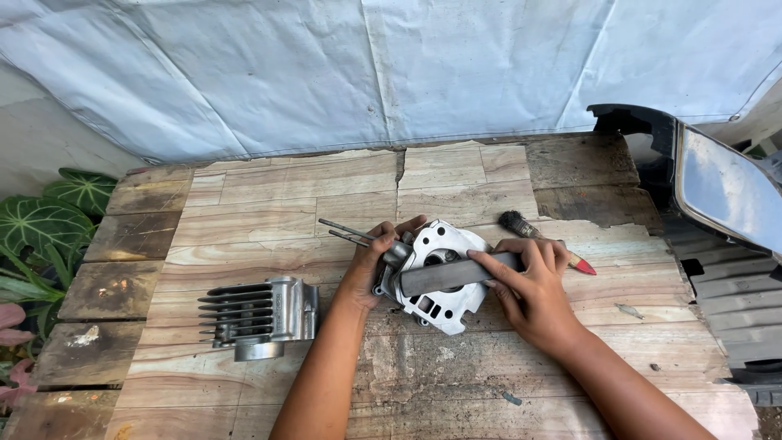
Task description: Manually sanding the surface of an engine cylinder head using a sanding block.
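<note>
Worn wooden tabletop (269,204) w/ peeling veneer: nearest, both hands meet at its middle on a white metal engine part (444,281), left hand (371,269) curled shut round the part's left edge, right hand (533,289) w/ fingers closed over a flat grey bar (456,275) laid across the part. Left of the hands, apart, lies a finned metal cylinder (261,316). Farther back, two thin rods (346,232) stick out by the left fingers, a paintbrush (542,240) w/ red handle tip lies behind the right hand, then a white tarp (366,65).

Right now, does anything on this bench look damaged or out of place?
Yes: the wooden bench top is worn, its veneer peeling and chipped near the front edge and cracked at the back. The finned engine cylinder lies on its side.
</note>
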